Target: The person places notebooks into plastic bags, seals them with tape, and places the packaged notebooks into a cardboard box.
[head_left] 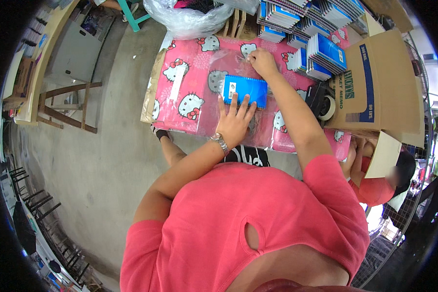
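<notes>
A small blue spiral notebook (254,89) with a white label lies on a clear plastic sheet (210,109) on the table. Spread flat, the fingers of my left hand (237,117) rest on the notebook's near side; a metal watch is on that wrist. Beyond the notebook, my right hand (263,63) is closed, thumb and fingers pinched at the far edge of the plastic. Part of the sheet lies hidden under my left hand and the notebook.
Stacks of blue spiral notebooks (326,52) stand at the far right, beside an open cardboard box (374,87) and a tape dispenser (326,107). A pink patterned cover (168,109) is on the table. A plastic bag (185,22) sits at the back. Another person (374,187) is at the right.
</notes>
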`<action>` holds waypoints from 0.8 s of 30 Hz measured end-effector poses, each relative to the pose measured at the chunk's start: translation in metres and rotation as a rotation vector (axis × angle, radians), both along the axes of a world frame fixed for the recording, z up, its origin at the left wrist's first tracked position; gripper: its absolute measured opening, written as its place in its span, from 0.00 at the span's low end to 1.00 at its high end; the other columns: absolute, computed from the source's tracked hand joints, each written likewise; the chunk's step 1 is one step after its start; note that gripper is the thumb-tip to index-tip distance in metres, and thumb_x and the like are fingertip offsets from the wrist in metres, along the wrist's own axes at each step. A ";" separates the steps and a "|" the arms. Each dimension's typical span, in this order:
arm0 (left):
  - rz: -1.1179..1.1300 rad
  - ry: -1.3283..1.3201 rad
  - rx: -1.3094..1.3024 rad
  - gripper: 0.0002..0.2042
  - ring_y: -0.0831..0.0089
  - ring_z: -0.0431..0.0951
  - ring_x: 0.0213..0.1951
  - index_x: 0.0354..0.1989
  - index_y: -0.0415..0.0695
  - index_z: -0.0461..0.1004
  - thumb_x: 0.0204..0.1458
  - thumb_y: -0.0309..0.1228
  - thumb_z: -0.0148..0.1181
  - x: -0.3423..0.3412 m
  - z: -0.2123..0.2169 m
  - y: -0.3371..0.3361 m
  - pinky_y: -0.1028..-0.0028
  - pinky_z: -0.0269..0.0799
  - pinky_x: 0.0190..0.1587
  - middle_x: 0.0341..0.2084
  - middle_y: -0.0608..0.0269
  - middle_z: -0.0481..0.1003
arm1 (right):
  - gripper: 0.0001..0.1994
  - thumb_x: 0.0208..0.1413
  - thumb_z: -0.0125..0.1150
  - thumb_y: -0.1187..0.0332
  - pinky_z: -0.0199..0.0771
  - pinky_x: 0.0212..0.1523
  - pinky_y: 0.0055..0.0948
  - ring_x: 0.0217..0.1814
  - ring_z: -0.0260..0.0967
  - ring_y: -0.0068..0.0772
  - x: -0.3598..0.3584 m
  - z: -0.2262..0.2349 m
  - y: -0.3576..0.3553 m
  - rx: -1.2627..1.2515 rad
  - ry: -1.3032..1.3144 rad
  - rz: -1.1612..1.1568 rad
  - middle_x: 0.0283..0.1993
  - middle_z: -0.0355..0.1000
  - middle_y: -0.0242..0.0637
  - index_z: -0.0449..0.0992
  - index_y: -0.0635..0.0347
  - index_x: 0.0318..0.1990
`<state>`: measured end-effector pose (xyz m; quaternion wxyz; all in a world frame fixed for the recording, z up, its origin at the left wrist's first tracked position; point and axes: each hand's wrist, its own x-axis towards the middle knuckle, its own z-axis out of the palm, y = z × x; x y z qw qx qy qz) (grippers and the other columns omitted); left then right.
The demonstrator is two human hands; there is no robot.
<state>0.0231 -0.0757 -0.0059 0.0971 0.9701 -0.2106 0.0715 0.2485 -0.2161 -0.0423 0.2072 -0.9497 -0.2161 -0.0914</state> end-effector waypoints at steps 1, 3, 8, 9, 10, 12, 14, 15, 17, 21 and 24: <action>0.000 0.029 -0.019 0.36 0.49 0.52 0.65 0.63 0.54 0.60 0.40 0.38 0.62 -0.001 0.000 0.001 0.32 0.36 0.61 0.64 0.60 0.56 | 0.06 0.46 0.60 0.67 0.71 0.42 0.44 0.39 0.71 0.47 0.001 0.001 0.001 -0.042 0.016 0.009 0.34 0.72 0.43 0.79 0.58 0.28; -0.006 0.050 -0.039 0.36 0.49 0.52 0.65 0.63 0.54 0.60 0.40 0.37 0.62 0.001 0.003 0.000 0.32 0.36 0.61 0.64 0.60 0.56 | 0.06 0.46 0.60 0.67 0.71 0.42 0.44 0.39 0.71 0.47 0.004 -0.004 -0.002 -0.036 -0.001 0.005 0.34 0.72 0.43 0.79 0.58 0.29; -0.008 0.078 -0.024 0.36 0.50 0.51 0.65 0.64 0.54 0.59 0.41 0.36 0.62 0.000 0.005 0.001 0.32 0.36 0.61 0.64 0.60 0.55 | 0.05 0.44 0.62 0.69 0.71 0.41 0.42 0.39 0.71 0.46 0.001 0.003 0.004 -0.027 0.045 -0.018 0.33 0.73 0.42 0.77 0.59 0.29; -0.011 0.080 -0.023 0.36 0.50 0.51 0.65 0.64 0.54 0.59 0.41 0.36 0.62 0.001 0.003 0.001 0.32 0.36 0.61 0.64 0.60 0.55 | 0.06 0.43 0.63 0.70 0.71 0.41 0.41 0.39 0.72 0.45 0.002 0.002 0.003 -0.008 0.018 -0.011 0.32 0.72 0.41 0.76 0.59 0.29; -0.006 0.049 -0.008 0.36 0.50 0.51 0.65 0.64 0.54 0.59 0.41 0.36 0.62 0.001 0.000 0.001 0.32 0.36 0.61 0.64 0.60 0.55 | 0.06 0.42 0.64 0.71 0.71 0.40 0.41 0.39 0.72 0.43 0.004 0.000 0.002 0.012 -0.009 -0.005 0.31 0.72 0.40 0.75 0.59 0.30; -0.001 0.012 0.008 0.36 0.50 0.51 0.66 0.64 0.54 0.59 0.41 0.36 0.62 0.002 0.002 0.001 0.32 0.36 0.61 0.64 0.60 0.55 | 0.07 0.42 0.64 0.71 0.71 0.39 0.40 0.39 0.72 0.43 0.007 -0.003 -0.002 0.037 0.004 0.012 0.31 0.72 0.39 0.74 0.58 0.30; -0.015 0.062 -0.015 0.36 0.50 0.51 0.66 0.64 0.54 0.59 0.41 0.36 0.62 0.001 0.003 0.000 0.32 0.36 0.61 0.64 0.60 0.55 | 0.07 0.42 0.64 0.71 0.71 0.39 0.40 0.38 0.72 0.42 0.009 -0.003 -0.004 0.062 0.017 0.030 0.31 0.72 0.39 0.74 0.58 0.30; -0.015 0.061 -0.015 0.36 0.50 0.51 0.66 0.64 0.54 0.59 0.41 0.36 0.62 0.001 0.004 0.001 0.32 0.36 0.61 0.64 0.60 0.55 | 0.06 0.42 0.63 0.70 0.69 0.42 0.44 0.41 0.71 0.42 0.011 -0.002 -0.003 0.052 0.112 0.030 0.35 0.73 0.38 0.74 0.57 0.30; -0.014 0.079 -0.038 0.35 0.50 0.51 0.66 0.63 0.54 0.59 0.41 0.36 0.62 0.001 0.005 0.002 0.32 0.36 0.61 0.64 0.60 0.55 | 0.05 0.43 0.61 0.69 0.67 0.44 0.49 0.45 0.71 0.42 0.011 0.000 -0.001 0.042 0.206 0.032 0.38 0.73 0.37 0.75 0.56 0.29; -0.003 0.076 -0.015 0.35 0.50 0.52 0.65 0.63 0.54 0.60 0.41 0.37 0.62 0.001 0.006 0.003 0.31 0.36 0.61 0.64 0.60 0.56 | 0.08 0.40 0.65 0.69 0.68 0.45 0.44 0.43 0.72 0.44 0.011 0.008 0.005 0.005 0.179 0.068 0.39 0.74 0.38 0.74 0.57 0.30; -0.021 0.077 -0.027 0.34 0.50 0.54 0.64 0.62 0.54 0.61 0.41 0.38 0.61 0.003 0.012 0.000 0.30 0.35 0.60 0.63 0.60 0.57 | 0.14 0.40 0.67 0.71 0.70 0.45 0.39 0.42 0.73 0.40 0.019 0.002 -0.001 0.246 0.396 0.060 0.39 0.74 0.38 0.73 0.58 0.36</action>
